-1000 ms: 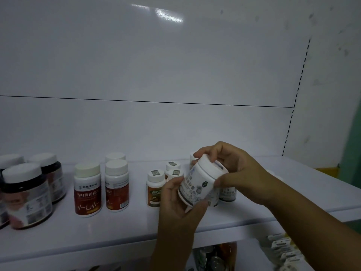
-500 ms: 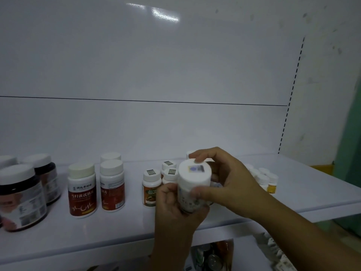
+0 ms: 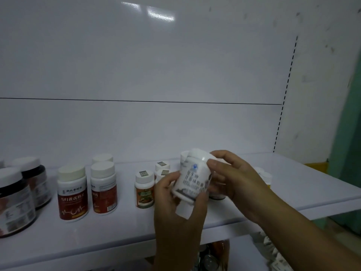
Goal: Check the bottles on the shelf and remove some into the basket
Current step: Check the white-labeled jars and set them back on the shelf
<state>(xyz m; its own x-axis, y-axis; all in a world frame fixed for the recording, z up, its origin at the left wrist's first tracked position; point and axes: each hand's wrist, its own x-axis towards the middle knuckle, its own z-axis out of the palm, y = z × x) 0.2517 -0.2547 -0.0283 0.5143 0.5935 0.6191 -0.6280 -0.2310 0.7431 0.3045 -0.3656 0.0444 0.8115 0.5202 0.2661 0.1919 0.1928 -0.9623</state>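
Note:
Both hands hold a white bottle point(image 3: 193, 178) with a white cap and dark print on its label, lifted just above the white shelf point(image 3: 121, 223). My left hand point(image 3: 175, 214) grips its lower part from below, thumb on the label. My right hand point(image 3: 236, 180) grips its cap end from the right. The bottle is tilted, label facing me. On the shelf stand two red-labelled bottles point(image 3: 72, 192), three small orange-labelled bottles point(image 3: 144, 189) and dark jars point(image 3: 14, 200) at the left. No basket is in view.
Small bottles point(image 3: 264, 176) peek out behind my right wrist. The white back panel point(image 3: 136, 75) rises behind the shelf. Below the shelf edge show more items point(image 3: 213, 255) and white packets point(image 3: 273, 251). A green wall point(image 3: 349, 133) is at the right.
The bottle was turned cap-towards-me half a second ago; now it is tilted back so its label faces me. Both hands kept hold of it.

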